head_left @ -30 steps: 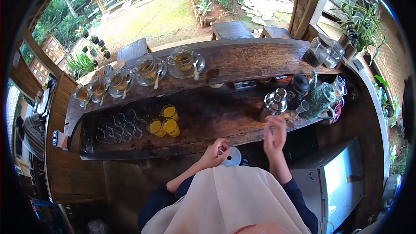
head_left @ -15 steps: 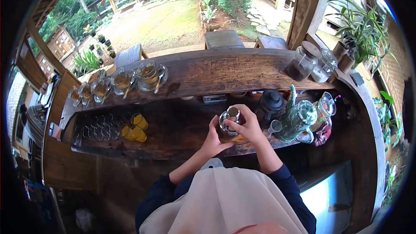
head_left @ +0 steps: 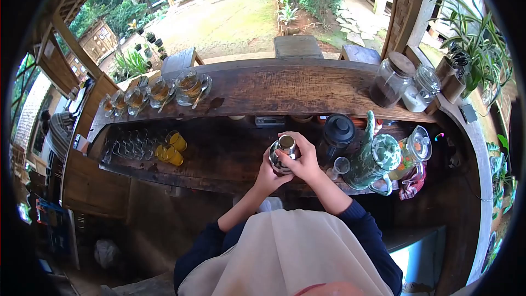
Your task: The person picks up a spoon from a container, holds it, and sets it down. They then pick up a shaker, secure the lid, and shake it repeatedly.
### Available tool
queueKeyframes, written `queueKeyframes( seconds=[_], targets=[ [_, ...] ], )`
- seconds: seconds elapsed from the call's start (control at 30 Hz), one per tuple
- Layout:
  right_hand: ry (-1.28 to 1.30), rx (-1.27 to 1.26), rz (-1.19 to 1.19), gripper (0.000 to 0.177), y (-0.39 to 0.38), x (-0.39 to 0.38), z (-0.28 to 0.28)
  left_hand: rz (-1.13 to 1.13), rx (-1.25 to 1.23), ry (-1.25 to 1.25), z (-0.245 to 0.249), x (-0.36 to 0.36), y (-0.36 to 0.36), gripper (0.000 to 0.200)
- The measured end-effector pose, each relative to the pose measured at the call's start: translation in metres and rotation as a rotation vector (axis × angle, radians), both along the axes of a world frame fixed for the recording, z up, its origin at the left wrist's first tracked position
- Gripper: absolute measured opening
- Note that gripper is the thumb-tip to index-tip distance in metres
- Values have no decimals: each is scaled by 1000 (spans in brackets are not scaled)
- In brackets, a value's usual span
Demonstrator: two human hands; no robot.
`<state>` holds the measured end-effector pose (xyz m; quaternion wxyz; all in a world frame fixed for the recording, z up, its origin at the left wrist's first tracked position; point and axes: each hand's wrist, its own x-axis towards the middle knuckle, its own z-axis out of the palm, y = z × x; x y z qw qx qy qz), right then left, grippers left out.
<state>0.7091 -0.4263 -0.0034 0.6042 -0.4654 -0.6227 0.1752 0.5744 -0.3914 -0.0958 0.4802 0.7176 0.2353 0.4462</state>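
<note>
A shiny metal shaker (head_left: 286,143) with a narrower cap is between my two hands, over the front edge of the lower wooden shelf. My left hand (head_left: 268,177) wraps its lower left side. From the right, my right hand (head_left: 304,159) grips its upper part, the thumb lying across the front below the cap. Just right of my hands are a small clear glass (head_left: 341,165) and a black-lidded press pot (head_left: 338,131). A green speckled enamel pot (head_left: 373,160) stands farther right.
Glass cups of amber drink (head_left: 188,87) line the upper counter (head_left: 274,85) at left; lidded jars (head_left: 392,79) stand at right. Yellow glasses (head_left: 174,148) and clear glasses (head_left: 130,146) are on the lower shelf. A glass pitcher (head_left: 417,148) and red cloth (head_left: 412,183) lie right.
My left hand has closed in from beside the shaker and now holds it. The shaker has shifted slightly left and toward me. The view has turned a little, moving the counter's left part rightward.
</note>
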Motion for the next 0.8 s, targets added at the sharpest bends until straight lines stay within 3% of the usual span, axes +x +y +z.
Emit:
queueKeyframes(
  seconds=[0.27, 0.8],
  targets=[
    [7, -102, 39, 39, 2, -2, 1, 55, 45, 51, 7, -4, 1, 89],
    [-56, -66, -54, 38, 4, -13, 1, -1, -92, -4, 6, -9, 5, 89]
  ],
)
